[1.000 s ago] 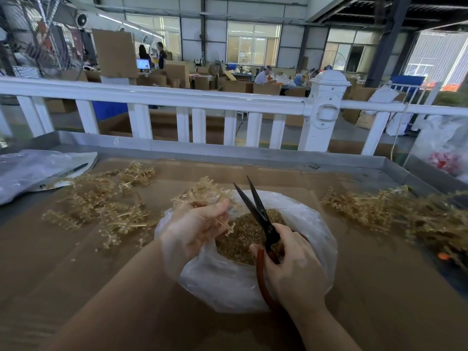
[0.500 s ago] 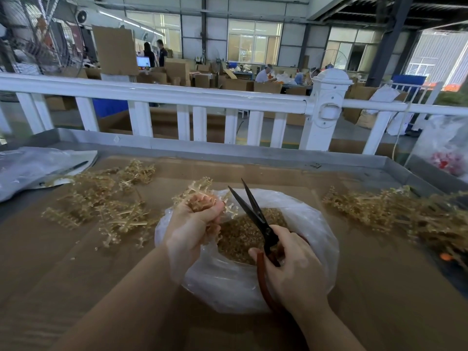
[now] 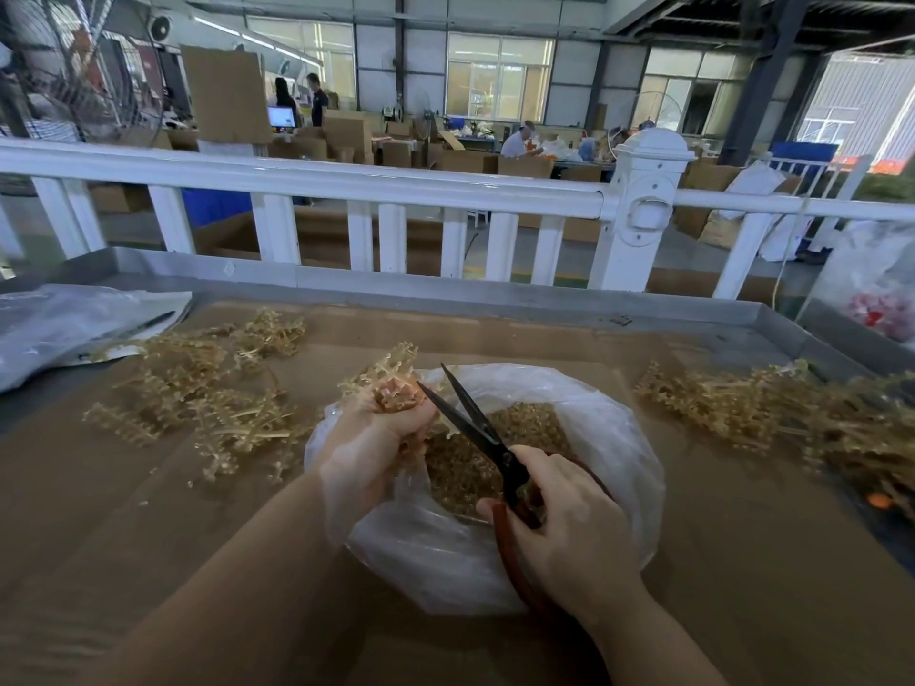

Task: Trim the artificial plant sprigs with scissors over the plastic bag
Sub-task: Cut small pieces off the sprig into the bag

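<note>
Nearest the camera, the right hand (image 3: 569,532) curls its fingers around the red-brown handles of the scissors (image 3: 487,440), whose dark blades stand parted and point up and to the left. The lower handle loop runs under the palm and is partly hidden by the wrist. Just left, the left hand (image 3: 376,438) is clenched around a pale golden sprig (image 3: 391,373); its branched top sticks out above the fist, while the stem inside the fist cannot be seen. The lower blade's tip lies right beside the left fingers (image 3: 413,418), at the sprig's base; whether it touches is hard to tell. Both hands sit over the clear plastic bag (image 3: 619,438), whose open mouth shows a heap of small golden trimmings (image 3: 465,467). The bag rests on a brown cardboard-covered table (image 3: 742,561). To the left lies a loose pile of sprigs (image 3: 208,393), and to the right another pile (image 3: 772,413), cut off at the frame edge. Farther left, a crumpled clear plastic sheet (image 3: 64,324) lies at the table's corner. Beyond the table's metal rim stands a white railing (image 3: 445,190), and behind it a workshop with cardboard boxes (image 3: 346,136) and distant people, too small to make out.
</note>
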Action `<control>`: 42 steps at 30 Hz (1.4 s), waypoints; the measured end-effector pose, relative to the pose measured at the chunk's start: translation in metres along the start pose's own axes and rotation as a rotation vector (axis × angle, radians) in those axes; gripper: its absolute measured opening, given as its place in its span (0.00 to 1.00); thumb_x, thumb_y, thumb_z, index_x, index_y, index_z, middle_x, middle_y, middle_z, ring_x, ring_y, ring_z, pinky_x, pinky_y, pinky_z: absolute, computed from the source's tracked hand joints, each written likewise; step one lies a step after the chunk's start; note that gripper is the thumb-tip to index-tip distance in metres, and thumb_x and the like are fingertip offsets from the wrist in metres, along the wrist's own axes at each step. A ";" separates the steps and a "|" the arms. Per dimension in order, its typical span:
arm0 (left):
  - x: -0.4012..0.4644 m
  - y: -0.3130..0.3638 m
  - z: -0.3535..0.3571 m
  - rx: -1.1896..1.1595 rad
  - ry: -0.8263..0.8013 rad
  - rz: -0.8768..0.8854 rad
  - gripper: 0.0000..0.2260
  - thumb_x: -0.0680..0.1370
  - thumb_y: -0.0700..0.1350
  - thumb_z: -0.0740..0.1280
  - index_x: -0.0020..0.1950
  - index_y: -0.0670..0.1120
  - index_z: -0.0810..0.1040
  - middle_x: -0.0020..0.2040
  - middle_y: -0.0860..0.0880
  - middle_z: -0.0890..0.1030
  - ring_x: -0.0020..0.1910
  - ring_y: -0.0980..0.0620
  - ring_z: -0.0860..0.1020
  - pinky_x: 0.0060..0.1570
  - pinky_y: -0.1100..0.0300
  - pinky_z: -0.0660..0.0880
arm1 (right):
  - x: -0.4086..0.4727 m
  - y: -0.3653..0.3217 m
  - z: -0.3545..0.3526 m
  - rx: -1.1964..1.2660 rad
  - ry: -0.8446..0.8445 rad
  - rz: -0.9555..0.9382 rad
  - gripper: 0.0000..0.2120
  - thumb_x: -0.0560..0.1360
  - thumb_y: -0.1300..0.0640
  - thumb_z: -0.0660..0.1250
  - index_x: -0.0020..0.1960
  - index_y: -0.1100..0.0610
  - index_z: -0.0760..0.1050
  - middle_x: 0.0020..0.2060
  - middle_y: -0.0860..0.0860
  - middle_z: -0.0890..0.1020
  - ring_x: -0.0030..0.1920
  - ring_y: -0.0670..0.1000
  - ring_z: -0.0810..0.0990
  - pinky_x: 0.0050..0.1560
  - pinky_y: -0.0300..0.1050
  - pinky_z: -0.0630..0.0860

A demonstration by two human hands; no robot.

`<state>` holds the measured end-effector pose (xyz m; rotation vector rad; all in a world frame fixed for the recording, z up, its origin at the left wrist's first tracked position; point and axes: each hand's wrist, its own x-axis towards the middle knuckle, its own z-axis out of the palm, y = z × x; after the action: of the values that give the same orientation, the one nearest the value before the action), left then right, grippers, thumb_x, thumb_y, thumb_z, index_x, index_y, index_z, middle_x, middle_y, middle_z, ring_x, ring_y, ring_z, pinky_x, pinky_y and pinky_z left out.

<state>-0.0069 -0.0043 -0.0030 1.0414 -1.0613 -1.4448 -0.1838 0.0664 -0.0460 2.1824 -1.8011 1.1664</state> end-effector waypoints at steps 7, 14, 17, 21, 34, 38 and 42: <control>0.004 -0.002 0.001 0.032 0.041 -0.004 0.12 0.75 0.31 0.65 0.34 0.43 0.74 0.25 0.48 0.72 0.25 0.53 0.71 0.24 0.64 0.70 | 0.001 -0.003 -0.002 -0.016 -0.030 -0.010 0.23 0.70 0.38 0.66 0.59 0.51 0.77 0.46 0.43 0.81 0.46 0.46 0.79 0.45 0.35 0.72; 0.004 -0.005 0.003 -0.036 0.086 -0.039 0.12 0.75 0.32 0.66 0.34 0.43 0.77 0.24 0.49 0.74 0.26 0.54 0.72 0.25 0.63 0.72 | 0.001 -0.004 -0.003 -0.018 -0.039 -0.010 0.23 0.70 0.38 0.66 0.59 0.50 0.76 0.44 0.43 0.81 0.44 0.45 0.79 0.43 0.34 0.71; 0.007 -0.007 0.002 -0.060 0.109 -0.055 0.12 0.76 0.31 0.64 0.34 0.43 0.76 0.24 0.48 0.73 0.25 0.53 0.72 0.27 0.62 0.72 | 0.000 -0.003 -0.003 -0.024 -0.037 -0.011 0.23 0.71 0.37 0.64 0.59 0.50 0.76 0.45 0.43 0.81 0.45 0.45 0.79 0.43 0.33 0.71; 0.009 -0.008 0.001 -0.092 0.107 -0.079 0.12 0.76 0.32 0.65 0.34 0.43 0.78 0.26 0.48 0.76 0.28 0.52 0.74 0.29 0.61 0.75 | 0.001 -0.004 -0.003 -0.028 -0.054 -0.012 0.24 0.71 0.36 0.61 0.59 0.50 0.76 0.46 0.43 0.81 0.46 0.45 0.79 0.44 0.35 0.73; 0.008 -0.013 0.004 -0.084 0.099 -0.140 0.03 0.75 0.33 0.68 0.46 0.39 0.78 0.36 0.41 0.78 0.33 0.47 0.77 0.37 0.55 0.78 | 0.006 -0.001 -0.013 -0.002 -0.167 -0.014 0.24 0.70 0.33 0.60 0.58 0.46 0.75 0.45 0.40 0.79 0.45 0.43 0.77 0.44 0.37 0.74; 0.007 -0.015 0.007 -0.093 0.089 -0.138 0.05 0.74 0.34 0.69 0.50 0.38 0.79 0.46 0.37 0.78 0.45 0.41 0.77 0.54 0.44 0.75 | 0.008 0.001 -0.019 0.001 -0.222 -0.024 0.23 0.71 0.34 0.61 0.59 0.45 0.73 0.46 0.40 0.79 0.46 0.42 0.76 0.47 0.38 0.75; 0.007 -0.019 0.008 -0.117 0.086 -0.137 0.04 0.74 0.35 0.69 0.49 0.39 0.79 0.37 0.43 0.81 0.34 0.49 0.81 0.32 0.58 0.80 | 0.010 0.004 -0.024 -0.020 -0.272 -0.038 0.19 0.72 0.35 0.62 0.59 0.44 0.72 0.45 0.40 0.78 0.46 0.41 0.74 0.46 0.34 0.72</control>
<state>-0.0201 -0.0089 -0.0198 1.0988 -0.8475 -1.5378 -0.1992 0.0691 -0.0252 2.4522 -1.8462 0.8745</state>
